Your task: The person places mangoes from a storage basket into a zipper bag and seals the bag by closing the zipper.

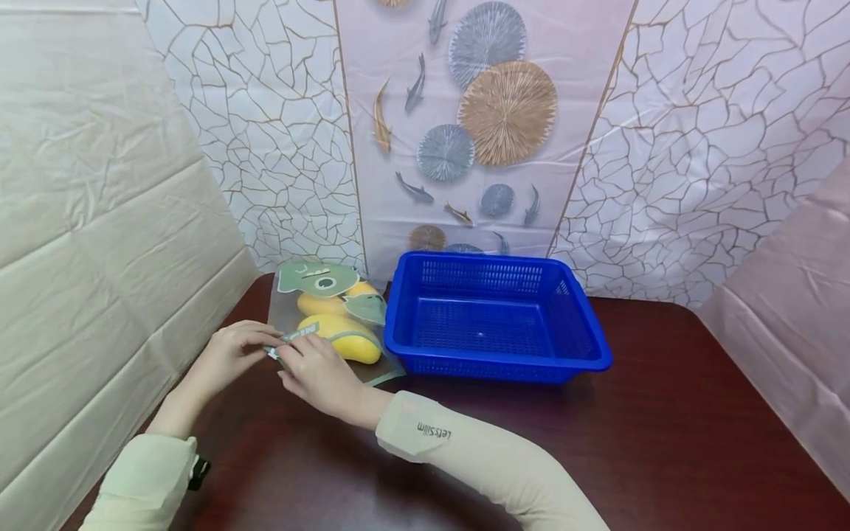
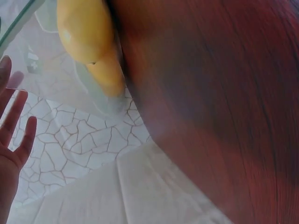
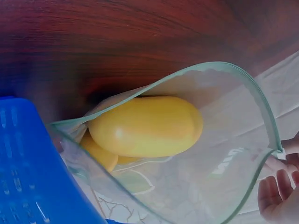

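bag: a clear plastic zip bag with green leaf prints (image 1: 325, 310) lies on the dark reddish-brown wooden table (image 1: 664, 442), just left of the basket, its mouth toward the person. in the right wrist view the green-edged mouth (image 3: 261, 107) gapes wide.
fruit: smooth yellow mangoes (image 1: 341, 335) sit inside the bag; the right wrist view shows one large one (image 3: 145, 126) lying over others.
left hand: the left hand (image 1: 232, 350) is at the bag's near edge, fingers bent onto the green zip strip (image 1: 297, 335), pinching it. in the left wrist view only straight fingers (image 2: 14, 126) show at the frame's side.
right hand: the right hand (image 1: 319, 372) meets the left at the same strip, fingertips curled on the edge. the right wrist view shows fingers (image 3: 275, 191) gripping the corner of the mouth.
basket: a blue rectangular plastic basket with perforated walls (image 1: 591, 324) stands just beside the bag, right of it.
sleeves: pale green sleeves (image 1: 478, 450) cover both forearms.
backdrop: cloth panels with cracked-line and fish-and-disc prints (image 1: 478, 125) hang behind the table.
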